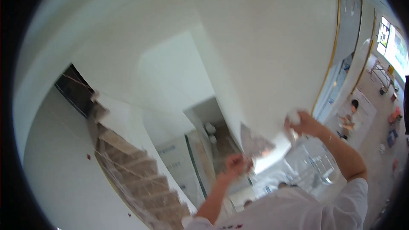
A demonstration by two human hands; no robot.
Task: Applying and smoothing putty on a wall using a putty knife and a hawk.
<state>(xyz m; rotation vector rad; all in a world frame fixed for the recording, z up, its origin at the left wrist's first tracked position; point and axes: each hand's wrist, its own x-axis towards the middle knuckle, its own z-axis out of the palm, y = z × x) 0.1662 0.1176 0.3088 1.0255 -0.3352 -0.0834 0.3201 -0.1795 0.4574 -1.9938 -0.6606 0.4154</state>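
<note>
Evidently, right of the staircase (135, 167), the wall (272, 51) is largely white, remaining work unclear; your left hand (237, 165) and right hand (305, 124) curl, any contents indiscernible.

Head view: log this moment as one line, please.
left hand: raised, grip blurred | right hand: higher in picture, grip blurred | backdrop: white wall | lower left: brown stairs | right: another person

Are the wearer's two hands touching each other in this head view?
No, the left hand is lower and farther left in the picture than the right hand, with a clear gap between them.
</note>
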